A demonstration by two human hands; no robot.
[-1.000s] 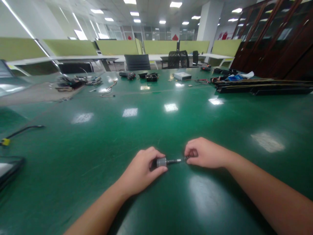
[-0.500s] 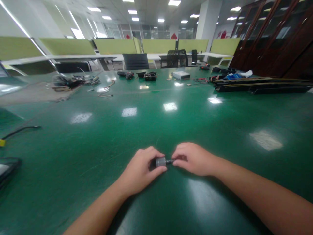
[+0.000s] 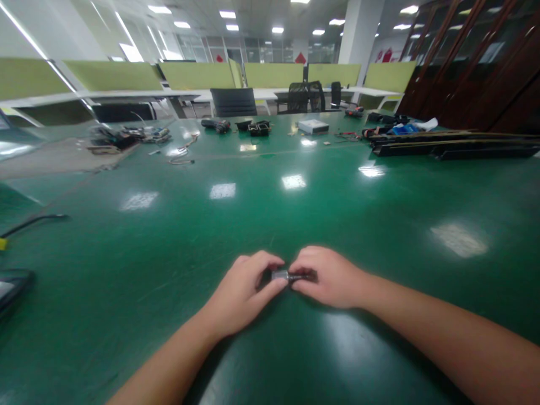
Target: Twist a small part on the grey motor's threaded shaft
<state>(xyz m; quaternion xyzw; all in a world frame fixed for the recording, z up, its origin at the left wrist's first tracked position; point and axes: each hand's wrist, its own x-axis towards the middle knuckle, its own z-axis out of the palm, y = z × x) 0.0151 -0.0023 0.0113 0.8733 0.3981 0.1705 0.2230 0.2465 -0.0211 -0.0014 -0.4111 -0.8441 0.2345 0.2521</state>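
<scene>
Low in the middle of the head view, my left hand (image 3: 247,289) is closed round a small grey cylinder (image 3: 279,275), with thumb and fingers on either side. A thin dark shaft (image 3: 301,277) reaches from the cylinder's right end into my right hand (image 3: 331,275). That hand's thumb and fingers curl round the shaft close to the cylinder. Both hands rest at the green tabletop (image 3: 261,219), their fingertips nearly meeting. My left palm hides the cylinder's left end, and I cannot tell its exact kind.
Long black strips (image 3: 455,147) lie at the back right. A white box (image 3: 313,126), black parts (image 3: 258,129) and a power tool (image 3: 216,125) sit along the back. Tangled electronics (image 3: 122,138) are at the back left. A black-edged device (image 3: 14,287) and a black cable (image 3: 34,221) lie left.
My right hand has shifted slightly left toward the cylinder, so its fingers now sit nearer the cylinder and more of the shaft lies within the hand. My left hand stays nearly still.
</scene>
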